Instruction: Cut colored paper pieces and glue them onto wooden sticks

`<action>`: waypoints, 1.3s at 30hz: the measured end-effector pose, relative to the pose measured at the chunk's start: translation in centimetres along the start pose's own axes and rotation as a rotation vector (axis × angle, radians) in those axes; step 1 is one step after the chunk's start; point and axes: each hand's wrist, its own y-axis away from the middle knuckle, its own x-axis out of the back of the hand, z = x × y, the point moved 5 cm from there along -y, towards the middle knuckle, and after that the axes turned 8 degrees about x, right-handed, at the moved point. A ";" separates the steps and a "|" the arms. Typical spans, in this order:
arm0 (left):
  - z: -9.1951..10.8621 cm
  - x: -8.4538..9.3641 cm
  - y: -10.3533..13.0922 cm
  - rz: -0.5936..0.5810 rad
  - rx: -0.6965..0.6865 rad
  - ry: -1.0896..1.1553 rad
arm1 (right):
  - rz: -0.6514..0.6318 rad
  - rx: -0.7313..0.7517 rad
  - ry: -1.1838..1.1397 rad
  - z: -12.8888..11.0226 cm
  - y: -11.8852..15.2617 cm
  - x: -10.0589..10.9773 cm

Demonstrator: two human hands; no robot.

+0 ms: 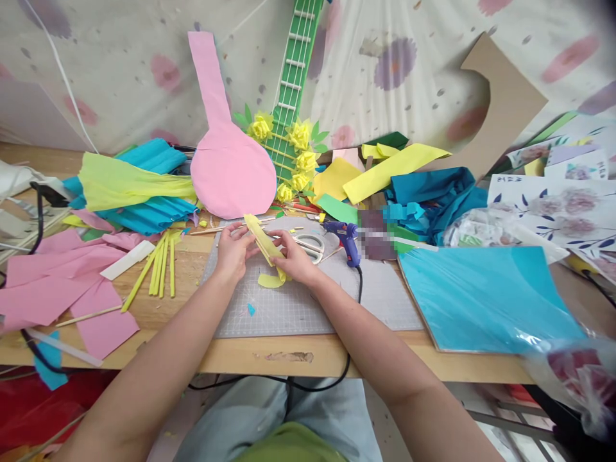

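Above the gridded grey cutting mat (289,314), both hands are on a narrow folded strip of yellow paper (260,239). The fingers of my left hand (234,249) pinch its upper left side. My right hand (292,258) grips the lower right end, where the paper bunches beneath the fingers. A small curved yellow piece (270,281) lies on the mat just below. White-handled scissors (312,246) rest right beside my right hand, and a blue glue gun (350,242) stands further right, its black cord running down over the table edge.
Behind the mat are a pink paper-covered cutout (234,173) and a green guitar-like neck (290,83) with yellow flowers. Pink paper (58,276) and yellow strips (162,266) lie left. A blue sheet (486,295), a teal heap (428,199) and brown cardboard (510,96) are right.
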 end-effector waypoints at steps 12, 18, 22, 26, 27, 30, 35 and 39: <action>-0.2 -0.3 -0.3 -0.174 -0.007 0.011 | 0.002 -0.065 -0.201 0.4 -0.1 0.8; -0.1 -0.2 -0.3 -0.130 -0.019 -0.006 | -0.035 -0.073 -0.211 0.1 0.1 0.5; -0.1 -0.2 -0.3 -0.096 -0.017 0.015 | 0.004 -0.018 -0.041 0.0 0.1 0.4; 0.0 -0.5 0.0 -0.082 -0.032 0.031 | 0.079 0.004 0.093 0.6 0.0 0.3; 0.1 -0.6 0.1 -0.077 -0.035 0.031 | 0.085 -0.010 0.087 0.8 0.0 0.2; 0.1 -0.5 0.1 -0.073 -0.039 0.026 | 0.076 -0.065 0.030 1.3 -0.1 0.0; 0.0 -0.3 -0.4 -0.082 -0.059 0.039 | 0.069 -0.045 0.022 0.9 0.0 0.1; 0.1 -0.2 -0.4 -0.087 -0.061 0.039 | 0.106 -0.012 0.109 0.7 -0.1 0.5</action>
